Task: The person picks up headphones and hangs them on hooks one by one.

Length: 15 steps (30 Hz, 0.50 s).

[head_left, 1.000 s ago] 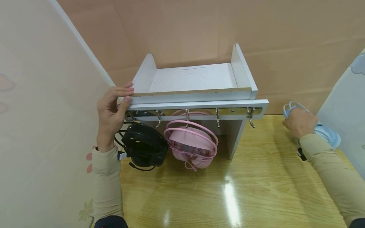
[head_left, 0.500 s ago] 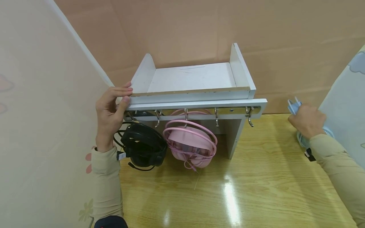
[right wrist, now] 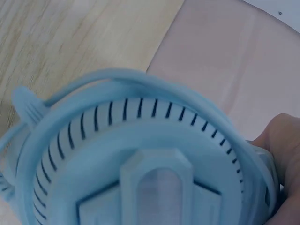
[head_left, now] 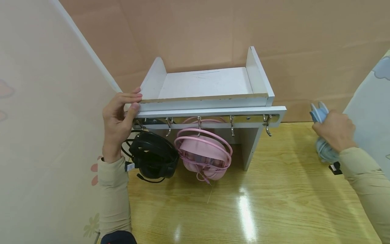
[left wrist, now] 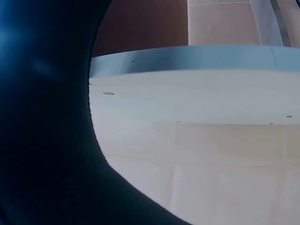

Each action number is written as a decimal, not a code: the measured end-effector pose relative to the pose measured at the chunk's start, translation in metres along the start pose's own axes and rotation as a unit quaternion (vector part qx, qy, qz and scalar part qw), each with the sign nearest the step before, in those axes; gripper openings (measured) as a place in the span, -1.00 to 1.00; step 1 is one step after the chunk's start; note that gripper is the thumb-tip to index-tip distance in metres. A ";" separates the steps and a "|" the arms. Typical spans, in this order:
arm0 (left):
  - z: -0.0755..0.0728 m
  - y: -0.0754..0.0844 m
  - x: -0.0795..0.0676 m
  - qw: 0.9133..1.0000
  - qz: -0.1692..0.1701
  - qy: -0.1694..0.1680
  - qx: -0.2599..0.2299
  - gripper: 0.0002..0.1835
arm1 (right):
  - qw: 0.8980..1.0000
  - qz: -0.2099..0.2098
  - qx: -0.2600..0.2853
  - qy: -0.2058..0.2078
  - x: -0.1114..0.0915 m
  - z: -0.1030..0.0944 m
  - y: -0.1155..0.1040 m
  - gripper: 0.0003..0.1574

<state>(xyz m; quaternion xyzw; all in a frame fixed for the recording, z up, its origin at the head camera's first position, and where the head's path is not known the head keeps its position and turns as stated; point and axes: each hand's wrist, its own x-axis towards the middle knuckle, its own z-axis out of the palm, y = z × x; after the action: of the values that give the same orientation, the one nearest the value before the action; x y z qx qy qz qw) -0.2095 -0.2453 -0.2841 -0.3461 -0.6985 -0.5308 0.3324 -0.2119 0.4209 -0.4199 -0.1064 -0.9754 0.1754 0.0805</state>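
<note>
My left hand (head_left: 116, 118) grips the left end of a white shelf (head_left: 210, 83), fingers on top and thumb at the front rail. Just below that hand, a black headset (head_left: 155, 157) with a boom microphone hangs under the hook rail (head_left: 182, 121). A pink headset (head_left: 207, 154) hangs by its band from a middle hook, its cable wound around it. Off to the right, my right hand (head_left: 336, 130) holds a light blue headset (head_left: 319, 113) by its band. Its ribbed round ear cup (right wrist: 154, 131) fills much of the right wrist view, with the cable wrapped over it.
Metal hooks (head_left: 232, 125) on the right part of the rail carry nothing. The shelf stands on a wooden table (head_left: 274, 203) against a brown backing (head_left: 207, 30). Light patterned panels flank both sides. A large dark shape (left wrist: 42, 117) covers the left wrist view's left side.
My right hand has moved a little to the right with the blue headset, which has turned so that its ear cups hang below the hand. The left hand stays on the shelf.
</note>
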 end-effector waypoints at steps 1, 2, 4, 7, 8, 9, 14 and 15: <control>0.000 0.000 0.000 1.000 0.000 0.000 0.001 -0.80 | 1.000 0.000 0.004 0.000 -0.001 -0.001 0.000 -0.55; 0.000 0.000 0.000 1.000 -0.001 0.000 0.001 -0.81 | 1.000 0.002 0.007 0.001 -0.002 -0.002 0.001 -0.52; 0.001 0.000 0.000 1.000 -0.002 0.000 0.002 -0.81 | 1.000 0.002 0.014 0.007 -0.003 -0.005 0.001 -0.49; 0.001 0.001 0.000 1.000 -0.001 0.000 0.002 -0.82 | 0.999 0.002 0.033 0.017 -0.006 -0.008 0.002 -0.51; 0.001 0.001 0.000 1.000 -0.001 0.000 0.002 -0.82 | 0.999 0.001 0.038 0.021 -0.006 -0.009 0.002 -0.52; 0.001 0.001 0.000 1.000 -0.001 0.001 0.002 -0.82 | 0.999 0.000 0.044 0.025 -0.007 -0.010 0.002 -0.55; 0.000 0.001 0.000 1.000 -0.002 0.000 0.002 -0.81 | 0.997 -0.003 0.062 0.034 -0.009 -0.013 0.004 -0.57; 0.000 0.001 0.000 1.000 -0.002 0.000 0.002 -0.81 | 0.997 -0.003 0.063 0.035 -0.010 -0.013 0.004 -0.58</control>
<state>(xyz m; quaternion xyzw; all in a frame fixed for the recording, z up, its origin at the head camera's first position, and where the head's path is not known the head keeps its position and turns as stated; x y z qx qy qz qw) -0.2089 -0.2448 -0.2842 -0.3443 -0.7001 -0.5300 0.3322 -0.1992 0.4264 -0.4101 -0.1043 -0.9593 0.2325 0.1220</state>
